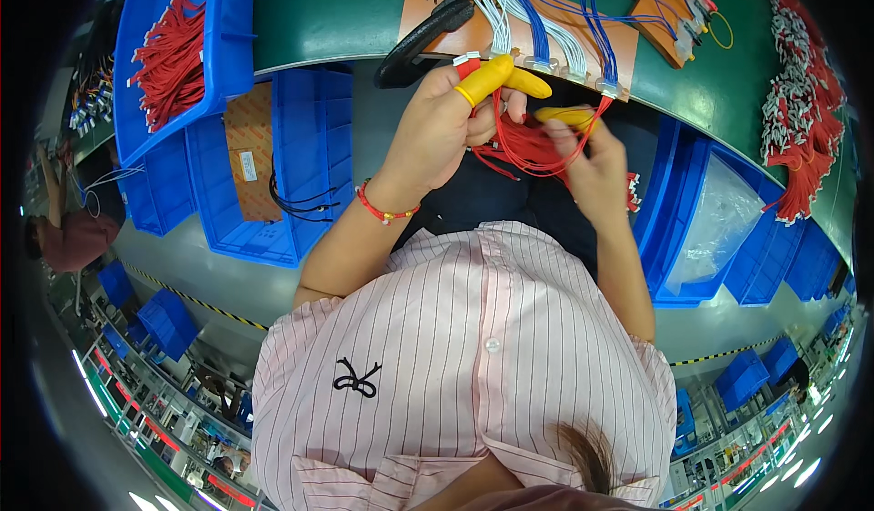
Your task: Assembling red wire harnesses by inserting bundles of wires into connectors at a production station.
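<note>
My left hand (pixel 435 127), with yellow finger cots on two fingers, is closed around red wires (pixel 526 147) at the table's front edge. A white connector (pixel 467 60) sticks out above its fingertips. My right hand (pixel 596 170), slightly blurred and also wearing a yellow finger cot, has its fingers closed on the same red wires, to the right. Some of these wires run up to a clear connector (pixel 608 89) on the edge of an orange board (pixel 414 27). White wires (pixel 492 6) and blue wires (pixel 533 24) rise from other connectors along that edge.
A black curved handle-like piece (pixel 423 42) lies left of the connectors. A blue bin (pixel 238 33) of red wires stands at the left. More blue bins (pixel 337 147) sit below the table. Red wire bundles (pixel 806 170) lie at the right, near a smaller orange block (pixel 663 38).
</note>
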Tool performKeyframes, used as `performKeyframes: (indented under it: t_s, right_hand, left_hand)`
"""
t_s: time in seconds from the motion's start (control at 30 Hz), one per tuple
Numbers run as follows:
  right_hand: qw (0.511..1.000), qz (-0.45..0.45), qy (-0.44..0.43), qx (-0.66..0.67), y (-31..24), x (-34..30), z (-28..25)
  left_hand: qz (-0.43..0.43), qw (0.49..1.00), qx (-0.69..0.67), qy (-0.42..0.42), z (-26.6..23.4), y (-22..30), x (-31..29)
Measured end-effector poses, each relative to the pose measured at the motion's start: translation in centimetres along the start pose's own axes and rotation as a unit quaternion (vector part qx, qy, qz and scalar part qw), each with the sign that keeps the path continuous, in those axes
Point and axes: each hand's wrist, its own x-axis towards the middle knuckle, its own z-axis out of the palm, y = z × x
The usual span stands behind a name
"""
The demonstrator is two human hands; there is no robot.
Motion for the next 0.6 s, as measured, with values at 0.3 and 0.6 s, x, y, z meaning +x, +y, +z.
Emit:
performKeyframes:
  t_s: [0.3, 0.6]
  right_hand:
    - [0.974, -0.146, -0.026, -0.171, 0.9, 1.9, 2.4]
    - [0.997, -0.041, -0.038, -0.05, 0.1, 1.2, 1.6]
  left_hand:
    - [0.08, 0.996, 0.035, 0.023, 0.9, -1.9, -1.9]
    - [0.039, 0.999, -0.025, 0.018, 0.7, -2.1, -1.9]
